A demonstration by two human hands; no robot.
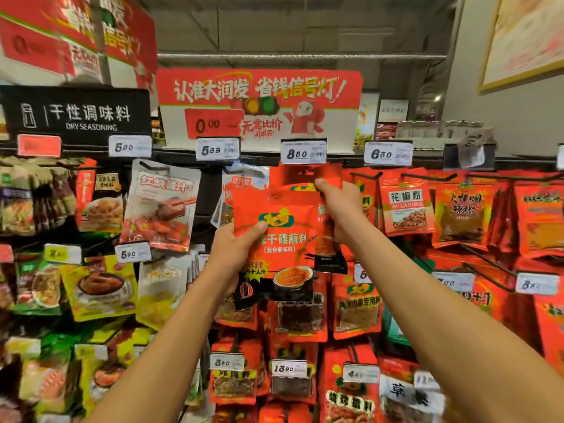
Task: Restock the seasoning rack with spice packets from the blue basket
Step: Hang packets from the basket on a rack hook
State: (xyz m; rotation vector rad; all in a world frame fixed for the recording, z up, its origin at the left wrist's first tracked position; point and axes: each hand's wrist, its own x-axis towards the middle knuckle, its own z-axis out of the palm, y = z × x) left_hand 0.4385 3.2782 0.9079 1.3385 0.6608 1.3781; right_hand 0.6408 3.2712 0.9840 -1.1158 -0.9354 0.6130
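Hanging step: left hand [236,248] gripping red spice packet [280,236], right hand [337,206] pinching another packet [305,178] at top peg under 8.50 tag [303,151]; next, probably thread hole onto hook.

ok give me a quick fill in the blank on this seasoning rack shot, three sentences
1. The left hand grips a red packet by its ____ edge.
2. The right hand holds another red packet just under the price tag reading ____.
3. The black sign reads, in English, "DRY ____".

Missing words: left; 8.50; SEASONING
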